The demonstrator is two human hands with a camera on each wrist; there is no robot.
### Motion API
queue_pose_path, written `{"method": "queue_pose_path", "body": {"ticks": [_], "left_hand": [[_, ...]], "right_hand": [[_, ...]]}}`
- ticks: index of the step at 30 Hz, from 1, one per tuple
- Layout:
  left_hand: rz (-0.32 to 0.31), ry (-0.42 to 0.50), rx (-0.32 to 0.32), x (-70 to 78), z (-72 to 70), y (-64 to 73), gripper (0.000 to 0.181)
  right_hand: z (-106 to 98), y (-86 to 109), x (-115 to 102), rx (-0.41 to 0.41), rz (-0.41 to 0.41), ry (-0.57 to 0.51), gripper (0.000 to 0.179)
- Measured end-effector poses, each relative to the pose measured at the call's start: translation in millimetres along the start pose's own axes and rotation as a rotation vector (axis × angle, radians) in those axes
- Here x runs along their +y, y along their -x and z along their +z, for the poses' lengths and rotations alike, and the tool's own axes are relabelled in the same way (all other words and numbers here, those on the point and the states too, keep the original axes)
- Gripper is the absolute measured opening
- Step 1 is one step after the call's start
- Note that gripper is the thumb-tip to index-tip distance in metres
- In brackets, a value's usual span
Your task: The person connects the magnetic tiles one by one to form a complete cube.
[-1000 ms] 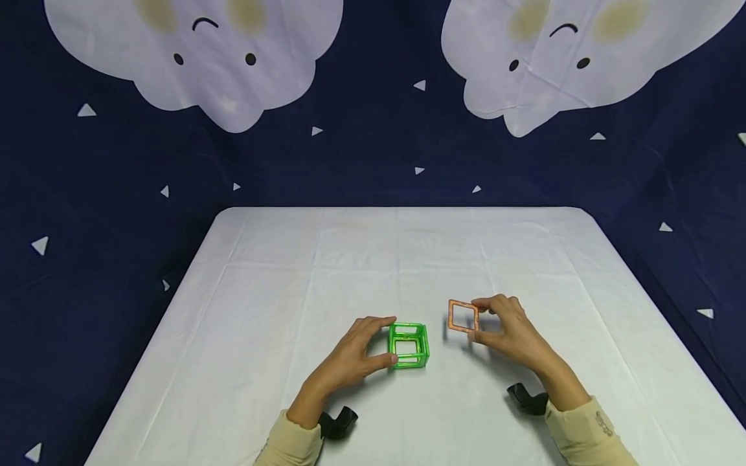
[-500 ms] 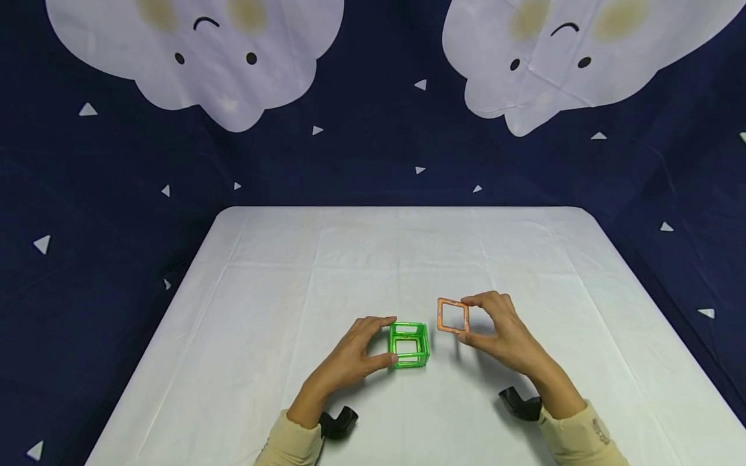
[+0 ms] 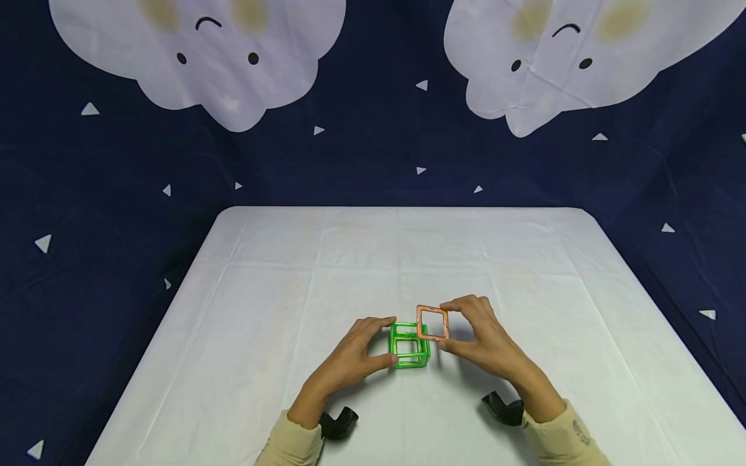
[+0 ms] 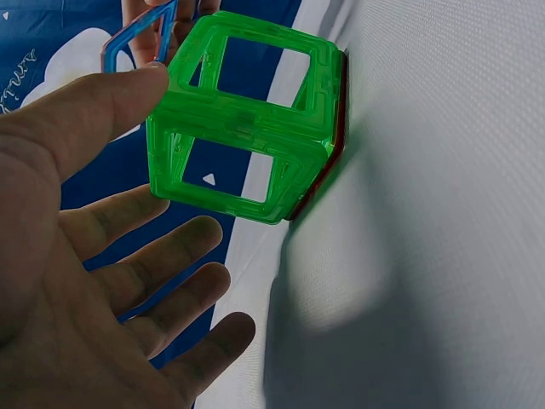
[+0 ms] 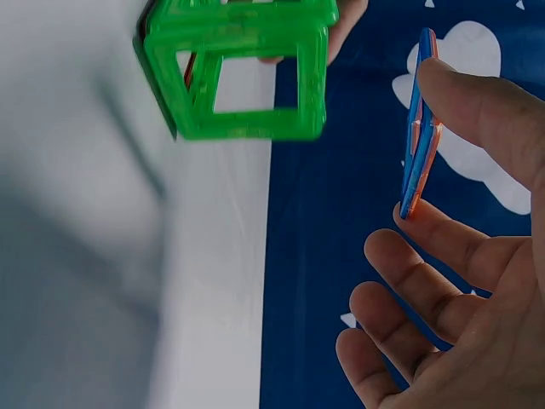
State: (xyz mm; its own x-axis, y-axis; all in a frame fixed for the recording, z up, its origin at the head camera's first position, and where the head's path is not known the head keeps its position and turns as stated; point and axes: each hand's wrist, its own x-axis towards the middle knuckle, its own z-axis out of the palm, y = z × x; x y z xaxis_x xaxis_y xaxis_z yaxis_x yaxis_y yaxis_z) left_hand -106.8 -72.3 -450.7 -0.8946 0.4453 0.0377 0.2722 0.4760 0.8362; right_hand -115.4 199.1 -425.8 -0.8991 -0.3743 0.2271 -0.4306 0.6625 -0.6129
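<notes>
A green magnetic-tile cube (image 3: 410,365), built of see-through square frames, sits on the white table. My left hand (image 3: 350,357) holds it from the left, thumb on the near side and index finger on the far side; the other fingers stay spread in the left wrist view. Between thumb and index finger my right hand (image 3: 488,342) pinches an orange square magnetic tile (image 3: 419,322) by its right edge. Raised above the table, the tile overlaps the cube's upper right corner in the head view. Seen edge-on in the right wrist view, the tile (image 5: 419,128) shows a blue side too.
A white cloth covers the table (image 3: 291,259), and a dark blue curtain (image 3: 373,168) with clouds and small triangles hangs behind it. Black wrist mounts (image 3: 338,424) sit at both wrists, low over the cloth. A dark red layer (image 4: 342,111) lines the cube's underside.
My right hand has moved left with the orange tile, from beside the green cube to over its upper right corner. My left hand and the cube have stayed in place.
</notes>
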Motion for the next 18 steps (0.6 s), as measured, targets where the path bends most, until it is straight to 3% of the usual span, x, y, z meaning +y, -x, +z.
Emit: {"method": "queue_pose_path", "body": {"ticks": [18], "left_hand": [[-0.009, 0.03, -0.006, -3.5, -1.7, 2.6, 0.062]], "right_hand": [[21, -10.1, -18, -0.052, -0.064, 0.028, 0.058]]}}
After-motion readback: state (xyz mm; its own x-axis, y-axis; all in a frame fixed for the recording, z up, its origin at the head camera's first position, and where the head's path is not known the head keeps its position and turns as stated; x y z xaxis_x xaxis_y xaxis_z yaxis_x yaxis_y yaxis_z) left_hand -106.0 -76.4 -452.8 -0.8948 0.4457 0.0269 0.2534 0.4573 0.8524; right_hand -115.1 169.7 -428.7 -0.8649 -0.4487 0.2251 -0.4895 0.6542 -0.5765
